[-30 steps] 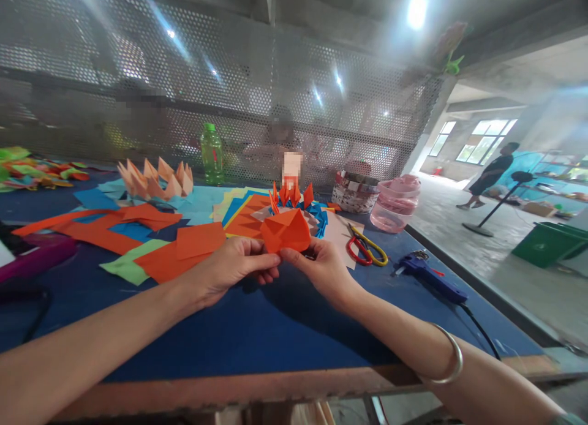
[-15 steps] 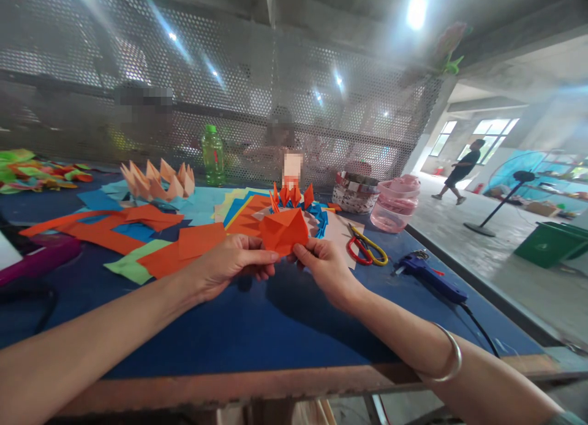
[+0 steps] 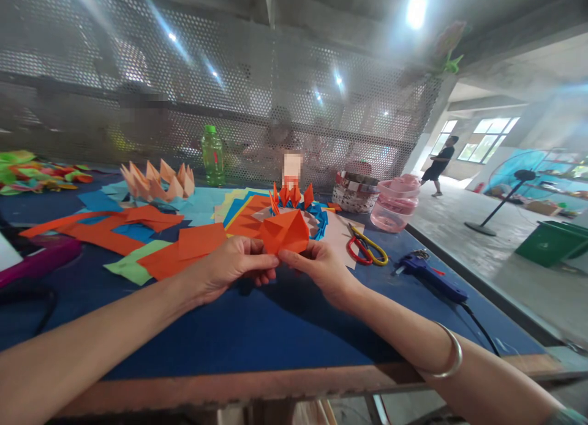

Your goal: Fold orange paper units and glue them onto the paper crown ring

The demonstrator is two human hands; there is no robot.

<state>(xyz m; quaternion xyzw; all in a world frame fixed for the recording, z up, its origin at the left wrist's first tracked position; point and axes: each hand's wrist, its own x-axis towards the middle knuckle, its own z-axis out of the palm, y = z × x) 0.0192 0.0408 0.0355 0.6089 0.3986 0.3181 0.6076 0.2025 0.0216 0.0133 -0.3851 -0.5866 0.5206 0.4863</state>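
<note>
Both hands hold one small piece of folded orange paper (image 3: 285, 230) above the near part of the blue-topped table (image 3: 257, 339). The left hand (image 3: 250, 261) pinches its lower left edge between thumb and fingers, and the right hand (image 3: 321, 263) grips the lower right edge the same way; the two thumbs nearly meet at the bottom of the piece. Its creased face is turned toward the wearer, with a pointed corner at the top. A silver bracelet (image 3: 456, 357) circles the right forearm. Just beyond the held paper, and partly hidden by it, lies a blue folded-paper ring (image 3: 318, 221) with upright orange points (image 3: 291, 195) behind it. Near the left hand are flat orange sheets (image 3: 202, 241), which overlap a pale green sheet (image 3: 131, 266). Farther back on that side, a peach spiked ring (image 3: 158, 183) rests on light blue paper, near a green bottle (image 3: 212, 158). To the right of the right hand lie scissors (image 3: 366, 246) with one red and one yellow handle, then a blue glue gun (image 3: 432, 278). Behind the scissors stands a pink translucent container (image 3: 392, 212), beside a patterned basket (image 3: 353, 192).
</note>
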